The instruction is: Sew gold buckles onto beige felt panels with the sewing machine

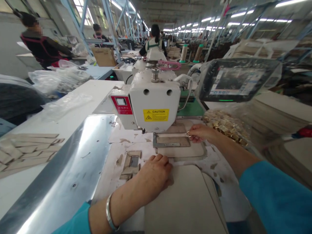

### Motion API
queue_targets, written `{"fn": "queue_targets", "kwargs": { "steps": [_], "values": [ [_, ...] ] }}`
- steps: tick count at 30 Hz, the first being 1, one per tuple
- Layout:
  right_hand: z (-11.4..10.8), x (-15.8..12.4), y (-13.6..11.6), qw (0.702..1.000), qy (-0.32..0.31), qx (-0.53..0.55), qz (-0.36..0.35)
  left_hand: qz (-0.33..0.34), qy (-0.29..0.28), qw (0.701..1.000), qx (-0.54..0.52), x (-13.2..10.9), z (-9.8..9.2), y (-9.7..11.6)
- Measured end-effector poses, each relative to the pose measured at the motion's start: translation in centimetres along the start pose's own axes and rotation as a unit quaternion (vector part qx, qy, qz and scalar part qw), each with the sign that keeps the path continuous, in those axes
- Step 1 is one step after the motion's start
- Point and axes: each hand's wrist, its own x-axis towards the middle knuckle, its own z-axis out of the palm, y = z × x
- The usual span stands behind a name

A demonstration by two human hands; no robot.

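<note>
My left hand (155, 175) rests knuckles up on the beige work plate, fingers curled under at the near edge of a tan leather piece (181, 150). My right hand (200, 133) pinches a small gold metal ring at the right edge of the grey metal clamp frame (170, 142) under the white sewing machine head (151, 104). The tan piece lies inside that frame, below the needle. A silver bangle circles my left wrist.
A heap of gold metal fittings (226, 125) lies at right. A wrapped control screen (237, 79) stands behind it. Stacked tan strips (26, 148) sit at far left, plastic bags (58, 79) behind. Other workers stand along the back benches.
</note>
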Motion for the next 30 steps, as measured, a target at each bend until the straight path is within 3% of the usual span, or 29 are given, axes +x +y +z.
{"fn": "queue_targets", "kwargs": {
  "steps": [7,10,17,26,30],
  "values": [
    [0.6,-1.1,1.2,0.999,0.021,-0.018,-0.033,-0.056,-0.073,0.995,-0.032,0.3,-0.8,1.2],
    [0.6,-1.2,1.9,0.997,0.038,-0.012,-0.064,-0.08,-0.073,0.993,-0.047,0.3,-0.9,1.3],
    [-2.1,-2.5,2.7,0.978,0.114,-0.08,-0.152,0.136,0.024,0.99,-0.007,0.1,0.9,1.4],
    [-6.7,-9.1,7.7,0.976,0.103,-0.049,-0.184,0.133,0.053,0.989,-0.024,0.5,1.1,1.6],
    [-7.5,-12.8,10.0,0.965,0.152,-0.061,-0.207,0.147,0.061,0.987,-0.034,1.0,1.6,1.5]
  ]
}}
